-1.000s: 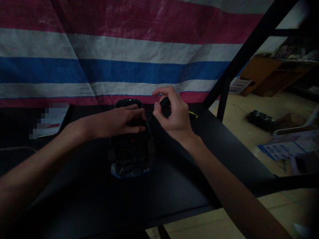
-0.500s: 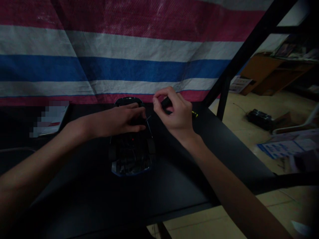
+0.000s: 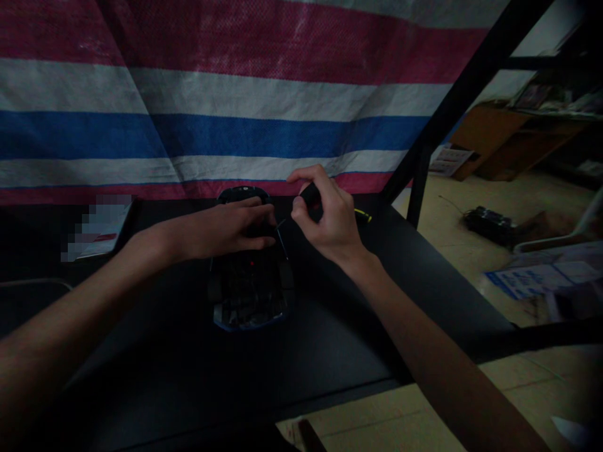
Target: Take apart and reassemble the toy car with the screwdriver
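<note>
A dark toy car lies on the black table, its wheels at the sides and a small red light showing in the middle. My left hand is laid across its far half, with thumb and fingers gripping it. Just to the right, my right hand is curled around the black handle of a screwdriver. A thin shaft points from it toward the car's right side; the tip is too dark to make out. Behind my right hand, a yellow-and-black stick-like object rests on the table.
A striped plastic sheet hangs along the table's back edge. A booklet or paper lies at the left. The black table has a dark metal frame post at its right. On the floor are a dark device and boxes.
The fingers of my right hand have opened slightly around the handle, the index finger lifting away. My left hand and the toy car stay in place; the view has shifted a little.
</note>
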Motion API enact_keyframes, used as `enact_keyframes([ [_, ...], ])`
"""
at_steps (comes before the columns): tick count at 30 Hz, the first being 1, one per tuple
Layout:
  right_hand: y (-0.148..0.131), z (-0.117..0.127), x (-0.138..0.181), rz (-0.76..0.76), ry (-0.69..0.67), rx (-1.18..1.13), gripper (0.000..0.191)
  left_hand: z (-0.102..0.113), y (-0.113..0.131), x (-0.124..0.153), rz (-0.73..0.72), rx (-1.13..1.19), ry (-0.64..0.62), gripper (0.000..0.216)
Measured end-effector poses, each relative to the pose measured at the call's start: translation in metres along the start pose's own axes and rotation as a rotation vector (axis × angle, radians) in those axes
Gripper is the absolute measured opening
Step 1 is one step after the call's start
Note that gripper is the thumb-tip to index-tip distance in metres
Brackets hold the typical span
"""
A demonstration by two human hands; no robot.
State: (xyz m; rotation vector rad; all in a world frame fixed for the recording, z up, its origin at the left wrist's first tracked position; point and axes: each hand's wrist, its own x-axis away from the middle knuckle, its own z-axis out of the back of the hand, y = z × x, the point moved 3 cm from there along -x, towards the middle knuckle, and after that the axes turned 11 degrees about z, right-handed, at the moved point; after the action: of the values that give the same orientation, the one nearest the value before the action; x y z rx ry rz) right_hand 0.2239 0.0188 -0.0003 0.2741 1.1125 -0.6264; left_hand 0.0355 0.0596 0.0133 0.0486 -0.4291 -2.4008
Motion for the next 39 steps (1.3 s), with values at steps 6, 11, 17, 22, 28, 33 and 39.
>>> enact_keyframes([
  [6, 0.0033, -0.0003, 0.0017, -0.047, 0.056, -0.030, 0.010, -0.0004, -0.0005, 0.0000, -0.017, -0.009, 0.003, 0.033],
  [11, 0.0023, 0.0012, 0.0004, -0.036, 0.037, -0.001, 0.006, -0.0009, -0.0007, 0.0001, -0.009, -0.013, 0.009, 0.031],
  [17, 0.0022, -0.0002, 0.0000, -0.040, 0.054, -0.035, 0.011, -0.0004, 0.0007, 0.0012, 0.002, -0.002, 0.004, 0.030],
  [22, 0.0005, 0.0002, 0.0004, -0.079, 0.074, 0.011, 0.006, -0.0001, 0.0028, 0.0030, 0.012, -0.001, 0.005, 0.028],
  [28, -0.0003, -0.0012, 0.0012, -0.026, 0.036, 0.006, 0.014, 0.0005, 0.0026, 0.0028, 0.016, -0.020, 0.014, 0.030],
  [33, 0.0030, -0.0003, 0.0013, -0.111, 0.051, 0.018, 0.003, 0.0002, 0.0015, 0.0023, 0.021, -0.006, -0.002, 0.030],
  [39, 0.0028, 0.0005, 0.0006, -0.123, 0.026, 0.023, 0.003, 0.0000, 0.0013, 0.0009, 0.020, -0.001, 0.001, 0.031],
])
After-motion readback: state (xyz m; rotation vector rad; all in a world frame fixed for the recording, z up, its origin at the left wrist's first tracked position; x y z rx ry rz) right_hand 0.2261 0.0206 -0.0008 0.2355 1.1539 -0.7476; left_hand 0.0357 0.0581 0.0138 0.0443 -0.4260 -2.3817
